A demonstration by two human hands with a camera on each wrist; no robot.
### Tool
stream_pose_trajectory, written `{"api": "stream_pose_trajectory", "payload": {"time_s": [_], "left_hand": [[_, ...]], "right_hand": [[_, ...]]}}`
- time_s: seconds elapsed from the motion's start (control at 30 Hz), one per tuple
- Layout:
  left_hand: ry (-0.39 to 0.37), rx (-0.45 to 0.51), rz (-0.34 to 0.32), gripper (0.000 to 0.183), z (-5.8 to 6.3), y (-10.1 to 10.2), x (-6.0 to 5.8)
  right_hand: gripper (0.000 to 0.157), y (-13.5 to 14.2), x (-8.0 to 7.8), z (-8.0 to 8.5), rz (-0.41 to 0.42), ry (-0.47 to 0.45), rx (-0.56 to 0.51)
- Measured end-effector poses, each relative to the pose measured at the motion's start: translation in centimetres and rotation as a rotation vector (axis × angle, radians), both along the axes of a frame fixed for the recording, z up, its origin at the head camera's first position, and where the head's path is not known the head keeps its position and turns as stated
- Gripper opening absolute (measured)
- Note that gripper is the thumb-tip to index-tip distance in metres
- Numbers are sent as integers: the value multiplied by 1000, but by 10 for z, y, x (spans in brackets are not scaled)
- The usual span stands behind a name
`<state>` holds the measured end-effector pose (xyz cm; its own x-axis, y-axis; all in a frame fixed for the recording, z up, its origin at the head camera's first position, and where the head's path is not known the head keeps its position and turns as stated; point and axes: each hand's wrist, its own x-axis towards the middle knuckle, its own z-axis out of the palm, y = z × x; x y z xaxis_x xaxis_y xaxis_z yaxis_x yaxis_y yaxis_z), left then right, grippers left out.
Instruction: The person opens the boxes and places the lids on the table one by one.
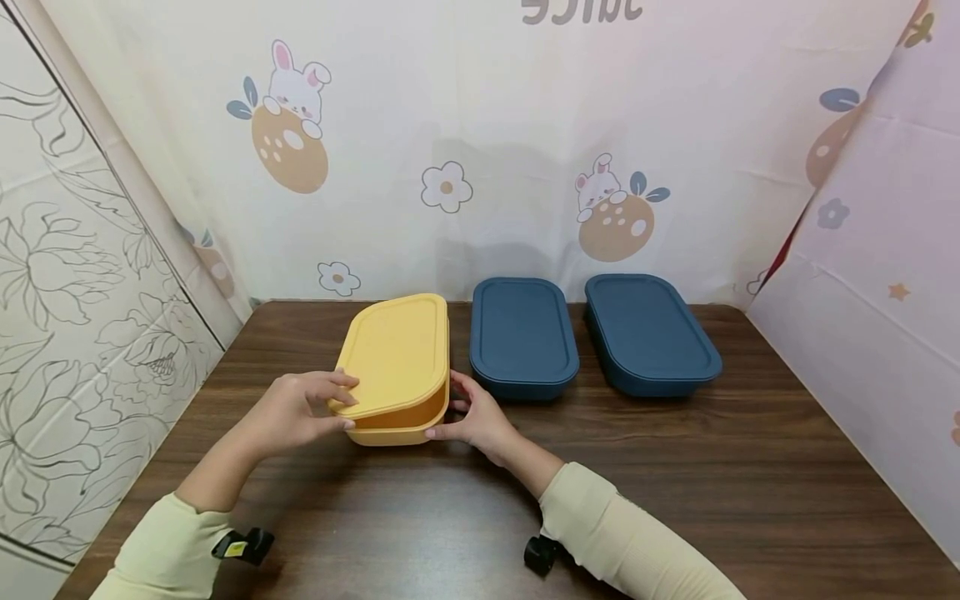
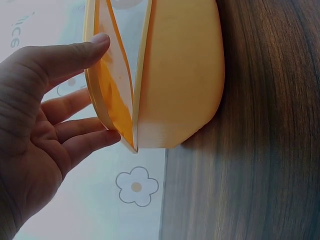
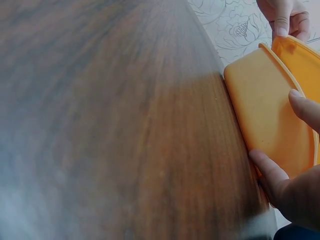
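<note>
A yellow rectangular food container stands on the table at centre left, its yellow lid tilted up along the near left side. My left hand pinches the lid's near left edge between thumb and fingers; in the left wrist view the thumb lies against the inside of the lid and a wedge-shaped gap opens above the container wall. At the near right corner, my right hand grips the container, thumb in front and fingers along the side. The right wrist view shows those fingers on the container's wall.
Two lidded dark blue containers stand right of the yellow one: one close beside it, another farther right. A patterned curtain hangs behind the dark wooden table, with a flowered panel at the left.
</note>
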<state>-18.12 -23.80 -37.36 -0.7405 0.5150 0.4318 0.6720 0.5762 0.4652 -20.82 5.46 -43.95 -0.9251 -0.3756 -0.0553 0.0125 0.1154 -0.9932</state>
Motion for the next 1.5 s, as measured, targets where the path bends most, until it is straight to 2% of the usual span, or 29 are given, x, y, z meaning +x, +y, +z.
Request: {"api": "stream_pose_trajectory", "payload": {"time_s": [0.23, 0.47, 0.67, 0.83, 1.0, 1.23, 1.4, 1.5], "left_hand": [[-36, 35, 3, 27, 1, -1, 0], [-37, 42, 1, 27, 1, -2, 0], [38, 40, -12, 28, 1, -3, 0], [128, 29, -13, 30, 1, -3, 0], [181, 30, -24, 31, 2, -2, 1], [197, 36, -50, 31, 4, -1, 2], [175, 3, -18, 28, 9, -1, 5], [194, -19, -10, 28, 10, -1, 4]], "right_hand": [[100, 0, 2, 2, 8, -22, 12], [95, 1, 2, 3, 24, -5, -5], [89, 1, 2, 2, 29, -1, -28], [91, 1, 2, 3, 27, -4, -46], [92, 2, 1, 2, 30, -3, -70], [95, 2, 2, 4, 32, 11, -89], [95, 2, 1, 3, 37, 6, -92], [95, 2, 1, 2, 38, 5, -88]]}}
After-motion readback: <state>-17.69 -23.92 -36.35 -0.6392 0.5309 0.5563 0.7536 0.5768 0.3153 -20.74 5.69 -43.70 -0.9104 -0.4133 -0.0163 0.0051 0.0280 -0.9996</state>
